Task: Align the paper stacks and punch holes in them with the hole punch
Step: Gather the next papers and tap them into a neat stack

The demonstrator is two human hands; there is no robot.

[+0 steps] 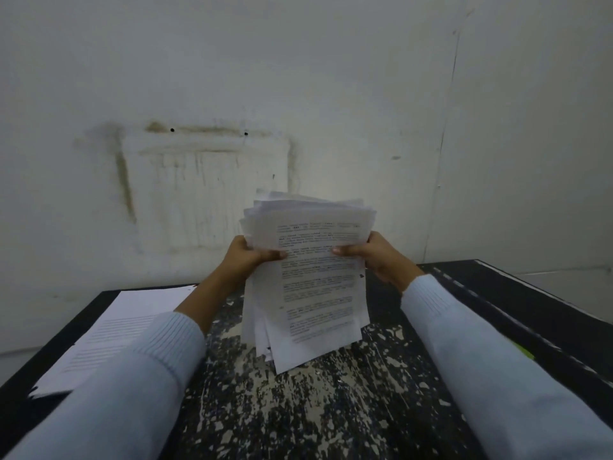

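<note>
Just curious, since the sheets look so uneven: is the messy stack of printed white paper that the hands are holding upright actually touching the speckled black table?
Touching. The head view shows the printed paper stack's lowest corner meeting the speckled black table.

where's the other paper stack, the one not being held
In the head view the other paper stack lies flat on the left side of the dark table, partly under the left sleeve, left of the held stack.
</note>
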